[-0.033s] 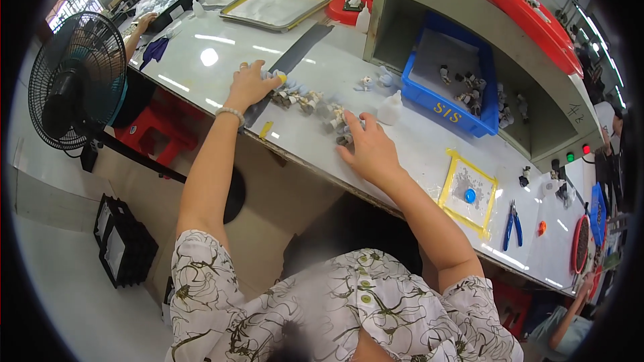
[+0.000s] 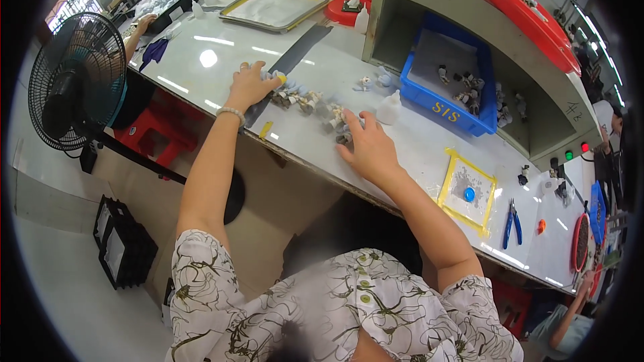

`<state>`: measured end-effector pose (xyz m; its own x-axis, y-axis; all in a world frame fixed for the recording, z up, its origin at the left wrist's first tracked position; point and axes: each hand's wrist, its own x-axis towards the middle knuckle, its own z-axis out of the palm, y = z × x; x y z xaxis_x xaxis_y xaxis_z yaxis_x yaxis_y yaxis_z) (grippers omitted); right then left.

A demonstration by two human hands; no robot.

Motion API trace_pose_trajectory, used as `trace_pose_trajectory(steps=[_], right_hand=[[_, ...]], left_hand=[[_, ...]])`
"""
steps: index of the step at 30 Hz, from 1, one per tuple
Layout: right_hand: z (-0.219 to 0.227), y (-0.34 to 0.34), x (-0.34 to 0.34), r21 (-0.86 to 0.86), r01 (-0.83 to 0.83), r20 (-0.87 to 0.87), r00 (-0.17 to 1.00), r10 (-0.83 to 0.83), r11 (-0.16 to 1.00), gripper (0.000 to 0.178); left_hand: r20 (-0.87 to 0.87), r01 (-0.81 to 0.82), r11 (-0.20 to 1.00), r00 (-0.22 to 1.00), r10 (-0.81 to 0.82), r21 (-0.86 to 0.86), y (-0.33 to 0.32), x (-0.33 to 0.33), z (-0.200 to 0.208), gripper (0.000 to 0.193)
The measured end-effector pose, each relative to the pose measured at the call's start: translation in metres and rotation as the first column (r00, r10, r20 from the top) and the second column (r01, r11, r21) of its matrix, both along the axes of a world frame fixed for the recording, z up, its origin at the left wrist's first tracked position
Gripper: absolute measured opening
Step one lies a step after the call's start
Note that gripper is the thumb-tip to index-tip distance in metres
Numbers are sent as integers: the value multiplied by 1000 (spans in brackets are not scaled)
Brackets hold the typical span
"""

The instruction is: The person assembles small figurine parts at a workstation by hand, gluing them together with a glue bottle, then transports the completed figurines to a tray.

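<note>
Hands (image 2: 251, 87) with small figurines (image 2: 310, 102) between them

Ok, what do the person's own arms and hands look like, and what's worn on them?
The short white sleeves carry a dark, looping line pattern and leave the forearms uncovered. The left hand is ungloved, with a pale beaded bracelet at its wrist. The right hand is ungloved too, its wrist plain.

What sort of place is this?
Probably a workshop or factory for small figures: a row of them lies between the left hand and right hand on a long bench, a blue bin holds more, and pliers lie nearby.
</note>
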<state>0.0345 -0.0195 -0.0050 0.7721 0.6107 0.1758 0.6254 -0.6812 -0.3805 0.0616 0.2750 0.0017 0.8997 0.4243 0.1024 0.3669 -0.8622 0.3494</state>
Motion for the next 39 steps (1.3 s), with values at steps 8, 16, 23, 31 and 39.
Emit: trace_pose_trajectory(steps=[8, 16, 23, 31, 39], right_hand=[[-9, 14, 2, 57, 36, 222, 974, -47, 998, 68], [-9, 37, 19, 100, -62, 146, 988, 47, 993, 74], [-6, 53, 35, 0, -73, 70, 995, 73, 997, 66], [4, 65, 43, -39, -83, 192, 977, 89, 996, 58], [1, 77, 57, -113, -41, 99, 994, 52, 993, 52]], left_hand=[[-24, -12, 1000, 1000, 12, 20, -8, -3, -8, 72], [-109, 70, 996, 991, -75, -50, -10, -5, -7, 81], [-150, 16, 1000, 989, -14, 13, -12, -3, -12, 87], [-167, -17, 1000, 986, 17, 1, -34, -13, 14, 87], [-126, 95, 995, 988, -92, 16, -22, -17, 12, 84]])
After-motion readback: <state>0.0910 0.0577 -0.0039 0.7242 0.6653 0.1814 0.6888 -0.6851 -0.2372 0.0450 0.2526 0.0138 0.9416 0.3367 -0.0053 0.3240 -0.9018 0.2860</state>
